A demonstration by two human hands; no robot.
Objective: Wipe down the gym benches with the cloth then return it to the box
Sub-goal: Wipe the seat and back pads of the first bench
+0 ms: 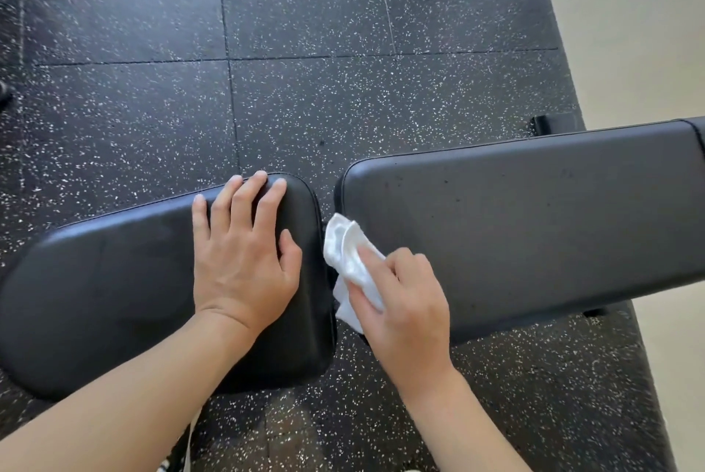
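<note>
A black padded gym bench lies across the view in two parts: a seat pad on the left and a longer back pad on the right, with a narrow gap between them. My left hand rests flat on the right end of the seat pad, fingers spread. My right hand grips a crumpled white cloth at the gap, against the left end of the back pad. No box is in view.
Black rubber floor tiles with white speckles surround the bench. A pale floor strip runs along the right side. A dark bench foot shows behind the back pad.
</note>
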